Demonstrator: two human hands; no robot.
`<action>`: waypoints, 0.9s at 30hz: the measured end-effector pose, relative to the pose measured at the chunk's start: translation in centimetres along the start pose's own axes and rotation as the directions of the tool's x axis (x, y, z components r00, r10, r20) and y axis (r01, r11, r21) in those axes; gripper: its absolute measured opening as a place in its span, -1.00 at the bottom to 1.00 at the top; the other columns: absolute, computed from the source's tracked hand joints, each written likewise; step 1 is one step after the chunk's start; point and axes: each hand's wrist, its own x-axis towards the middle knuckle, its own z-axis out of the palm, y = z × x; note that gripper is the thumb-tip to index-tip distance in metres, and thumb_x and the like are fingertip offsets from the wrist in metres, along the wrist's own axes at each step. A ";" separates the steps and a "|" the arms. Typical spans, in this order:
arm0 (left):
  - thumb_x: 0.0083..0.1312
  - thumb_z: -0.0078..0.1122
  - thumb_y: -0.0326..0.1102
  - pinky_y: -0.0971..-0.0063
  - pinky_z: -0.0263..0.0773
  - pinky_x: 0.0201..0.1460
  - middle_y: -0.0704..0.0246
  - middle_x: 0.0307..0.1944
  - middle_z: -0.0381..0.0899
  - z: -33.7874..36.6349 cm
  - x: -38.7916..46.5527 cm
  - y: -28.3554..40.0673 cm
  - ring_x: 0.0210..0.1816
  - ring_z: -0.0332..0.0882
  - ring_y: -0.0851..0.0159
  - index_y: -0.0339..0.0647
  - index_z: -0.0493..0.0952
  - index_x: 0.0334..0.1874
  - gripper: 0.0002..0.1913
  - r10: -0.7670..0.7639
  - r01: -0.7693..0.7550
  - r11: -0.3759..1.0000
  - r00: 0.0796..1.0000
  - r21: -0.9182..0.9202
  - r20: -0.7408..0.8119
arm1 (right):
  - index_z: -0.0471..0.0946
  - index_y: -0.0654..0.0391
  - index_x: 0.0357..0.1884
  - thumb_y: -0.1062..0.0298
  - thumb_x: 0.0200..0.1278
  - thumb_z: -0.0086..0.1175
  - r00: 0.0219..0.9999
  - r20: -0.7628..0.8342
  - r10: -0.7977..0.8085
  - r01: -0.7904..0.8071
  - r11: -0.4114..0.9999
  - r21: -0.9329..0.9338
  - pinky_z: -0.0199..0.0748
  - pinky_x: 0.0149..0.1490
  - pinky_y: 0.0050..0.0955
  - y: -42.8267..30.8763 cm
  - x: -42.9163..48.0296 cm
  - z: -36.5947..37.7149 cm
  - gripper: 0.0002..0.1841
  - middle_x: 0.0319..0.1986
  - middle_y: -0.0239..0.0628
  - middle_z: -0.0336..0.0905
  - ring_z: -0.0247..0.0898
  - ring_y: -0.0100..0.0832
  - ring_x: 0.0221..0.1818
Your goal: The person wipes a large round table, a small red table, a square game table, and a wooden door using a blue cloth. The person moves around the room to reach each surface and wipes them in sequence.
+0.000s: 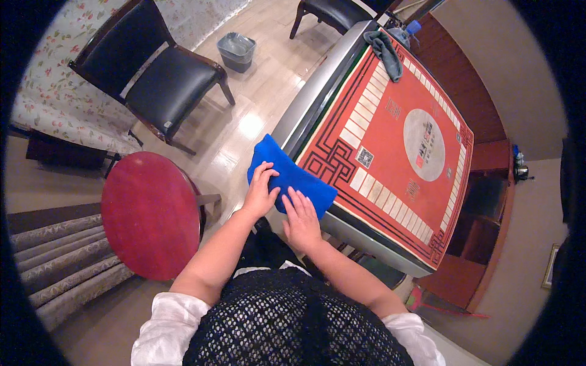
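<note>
A folded blue cloth (293, 167) lies over the near corner of a mahjong table, covering that corner. My left hand (262, 190) holds the cloth at its left part, with fingers bent over it and the thumb against it. Beside it, my right hand (302, 219) rests on the cloth's near edge, fingers stretched and slightly apart. A red mat (393, 146) printed with pale tile rows, a round emblem and a square code covers the tabletop inside a silver-grey rim (311, 87). At the far corner lies a crumpled dark grey cloth (387, 55).
A round red stool (149, 215) stands left of me. Beyond it is a black padded chair (171, 87), with a small lined bin (236, 50) on the floor nearby. A blue-capped plastic bottle (405, 34) is behind the table's far corner. A wooden cabinet (490, 219) lines the right.
</note>
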 end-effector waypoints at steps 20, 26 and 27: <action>0.05 -0.01 -0.40 0.21 -0.32 0.44 0.10 0.44 -0.27 0.2 1.5 -6.1 0.45 -0.33 0.01 -0.22 -0.12 0.41 -0.18 0.051 -0.039 0.997 0.984 -0.069 0.169 | 0.21 -0.03 0.29 0.32 0.08 -0.04 0.997 0.034 -0.063 0.071 0.943 -0.324 -0.24 0.41 -0.30 1.3 6.5 4.7 -0.37 0.33 -0.48 0.06 -0.11 -0.44 0.38; 0.08 0.04 -0.33 0.07 -0.28 0.42 0.02 0.41 -0.21 1.5 -3.1 -3.1 0.41 -0.26 -0.13 -0.36 -0.09 0.37 -0.20 0.174 -0.194 0.964 0.977 0.183 0.120 | 0.25 -0.12 0.28 0.34 0.06 -0.11 0.995 0.022 -0.095 0.096 0.935 -0.341 -0.21 0.40 -0.34 3.3 1.0 4.9 -0.39 0.32 -0.59 0.07 -0.05 -0.55 0.36; 0.07 0.05 -0.33 0.07 -0.27 0.42 0.03 0.40 -0.18 1.8 -3.8 -2.7 0.41 -0.24 -0.14 -0.36 -0.06 0.36 -0.21 0.186 -0.228 0.939 0.966 0.258 0.180 | 0.26 -0.12 0.27 0.35 0.05 -0.11 0.996 0.023 -0.087 0.090 0.943 -0.322 -0.21 0.40 -0.34 3.8 -0.1 4.8 -0.38 0.32 -0.59 0.07 -0.04 -0.56 0.36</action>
